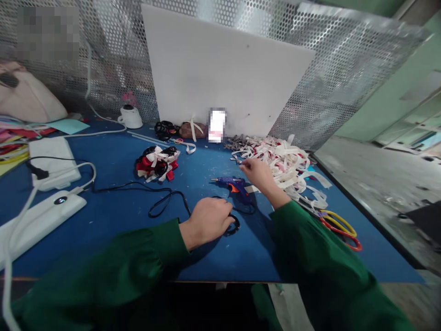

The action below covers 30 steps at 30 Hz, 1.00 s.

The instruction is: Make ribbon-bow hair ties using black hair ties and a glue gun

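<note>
My left hand (211, 221) is closed around a black ring-shaped band (234, 226), low over the front middle of the table. Further back, my right hand (259, 174) pinches a small grey strip (236, 159) at the near edge of a heap of ribbon scraps (280, 158). Between the two hands lies a blue glue gun (234, 185) with an orange trigger, its nozzle pointing left. To the left sits a bunch of red, white and black bows (157, 163).
Red- and yellow-handled scissors (341, 230) lie at the right. A white power bank (44, 216) with cables is on the left. A phone (217, 125) leans against the white board (223, 69) at the back, near a white cup (131, 116). A black cord (134, 185) crosses the blue table.
</note>
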### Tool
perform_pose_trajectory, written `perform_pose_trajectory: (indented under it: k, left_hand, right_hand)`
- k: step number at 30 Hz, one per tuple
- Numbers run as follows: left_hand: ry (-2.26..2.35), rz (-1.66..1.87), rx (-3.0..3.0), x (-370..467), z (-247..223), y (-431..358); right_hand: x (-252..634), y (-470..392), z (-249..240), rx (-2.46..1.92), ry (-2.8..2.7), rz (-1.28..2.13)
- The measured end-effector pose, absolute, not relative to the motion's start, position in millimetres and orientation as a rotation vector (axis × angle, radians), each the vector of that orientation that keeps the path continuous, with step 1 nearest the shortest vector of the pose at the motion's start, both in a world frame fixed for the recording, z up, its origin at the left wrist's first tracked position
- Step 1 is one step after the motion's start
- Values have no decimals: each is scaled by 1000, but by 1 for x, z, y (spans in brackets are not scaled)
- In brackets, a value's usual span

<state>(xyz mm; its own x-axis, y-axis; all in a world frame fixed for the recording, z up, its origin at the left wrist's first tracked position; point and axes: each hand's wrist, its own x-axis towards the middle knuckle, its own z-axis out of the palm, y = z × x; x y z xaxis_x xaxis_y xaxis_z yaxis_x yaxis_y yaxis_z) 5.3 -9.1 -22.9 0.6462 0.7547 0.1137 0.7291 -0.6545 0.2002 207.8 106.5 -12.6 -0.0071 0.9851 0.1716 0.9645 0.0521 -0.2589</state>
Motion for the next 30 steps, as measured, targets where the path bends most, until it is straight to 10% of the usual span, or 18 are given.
perform_pose_trajectory:
  k: [12,23,30]
  left_hand:
    - [1221,336,2643,4,-21,-6]
    - [1246,1462,1517,-6,-7,20]
    - [1142,1328,1140,-5,-1,17]
  right_hand:
    - [202,188,-42,-2090,-1804,326]
    - [177,64,-2,-1124,-1847,562]
    - [182,14,3,-961,-1887,382]
